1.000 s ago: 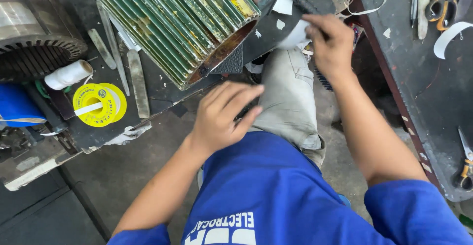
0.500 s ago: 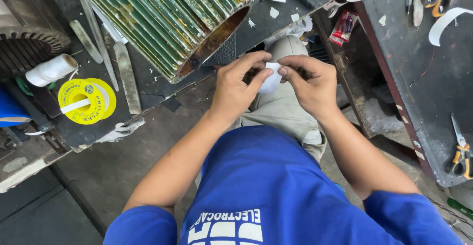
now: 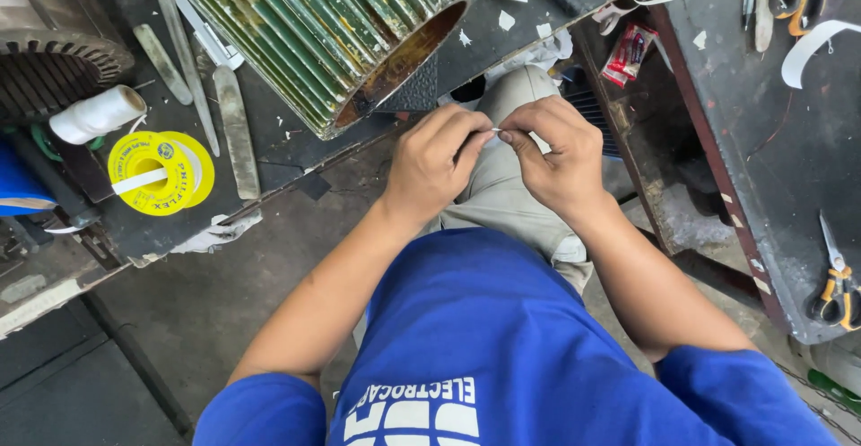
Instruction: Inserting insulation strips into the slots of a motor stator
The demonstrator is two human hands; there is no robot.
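Fingertips of both hands, left hand [image 3: 437, 166] and right hand [image 3: 554, 157], pinch a tiny white scrap [image 3: 495, 131] over the knee at twelve o'clock, where a slip could drop it to the floor before the ribbed green motor housing [image 3: 323, 33] beyond.

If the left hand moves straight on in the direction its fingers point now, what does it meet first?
The left hand points rightward at the right hand; their fingertips already pinch one small white piece, so it meets that hand's fingers almost immediately.
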